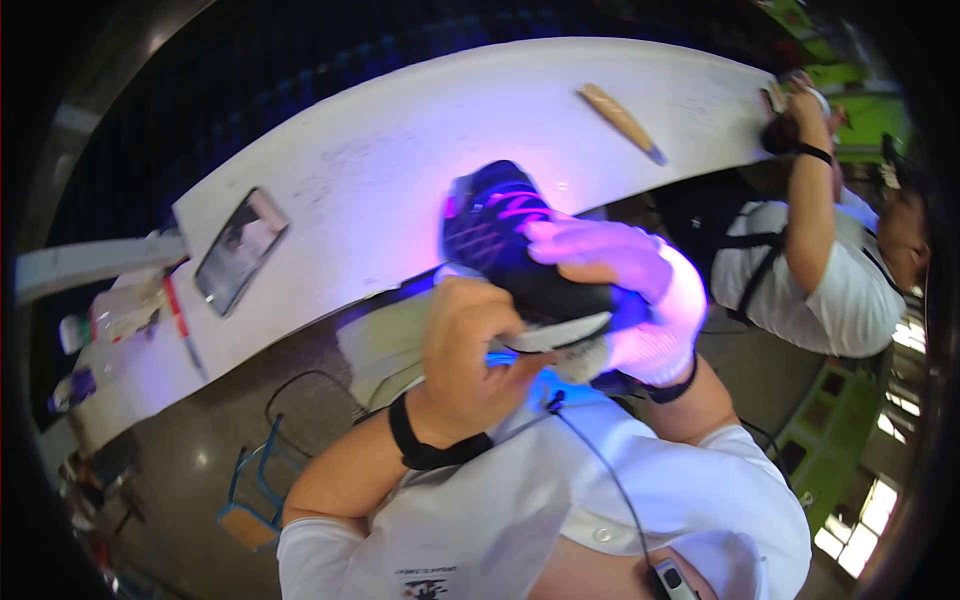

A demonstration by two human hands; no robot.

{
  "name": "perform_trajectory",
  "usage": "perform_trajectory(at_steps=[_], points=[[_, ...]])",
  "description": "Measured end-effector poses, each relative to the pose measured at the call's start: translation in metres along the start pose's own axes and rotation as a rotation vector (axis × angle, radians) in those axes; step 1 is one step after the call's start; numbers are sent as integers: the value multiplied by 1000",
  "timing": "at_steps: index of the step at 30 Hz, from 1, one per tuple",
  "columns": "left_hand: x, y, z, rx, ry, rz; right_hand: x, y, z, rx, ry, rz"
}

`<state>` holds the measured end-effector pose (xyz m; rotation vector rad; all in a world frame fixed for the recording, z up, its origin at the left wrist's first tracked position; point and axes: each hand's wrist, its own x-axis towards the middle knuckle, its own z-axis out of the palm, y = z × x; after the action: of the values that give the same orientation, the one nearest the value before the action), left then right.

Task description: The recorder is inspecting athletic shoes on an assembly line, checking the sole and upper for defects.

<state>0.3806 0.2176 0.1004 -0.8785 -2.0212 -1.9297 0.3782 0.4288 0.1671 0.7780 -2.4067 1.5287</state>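
Holding a black shoe (pixel 500 232) in 2 hands above the near edge of a white table (pixel 390 150).

The shoe's toe points away from the wearer and its white sole edge shows near the wrists; whether the shoe touches the table, I cannot tell. The left hand (pixel 468 335), bare, is closed around the heel end on its left side, while the right hand (pixel 645 285), in a pale glove (pixel 675 320), is curled over the upper from the right, its fingers near the laces (pixel 520 205), under violet light. On the table, a phone (pixel 240 255) lies to the left, a red stick-like tool (pixel 180 320) beyond it, and a wooden-handled tool (pixel 620 118) lies to the right. At the far right, 1 co-worker (pixel 835 290) handles a dark item (pixel 778 134).
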Motion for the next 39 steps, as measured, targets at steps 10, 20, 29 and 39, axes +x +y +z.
perform_trajectory(at_steps=[10,20,29,39], points=[[7,-7,18,-90,23,-234,-35,16,-7,79,145,4],[51,-33,33,563,-471,-23,-93,82,-38,576,467,475],[88,-61,-35,165,-605,-356,-91,101,-44,-7,387,665],[139,10,-63,344,-336,52,41,77,-2,245,267,69]])
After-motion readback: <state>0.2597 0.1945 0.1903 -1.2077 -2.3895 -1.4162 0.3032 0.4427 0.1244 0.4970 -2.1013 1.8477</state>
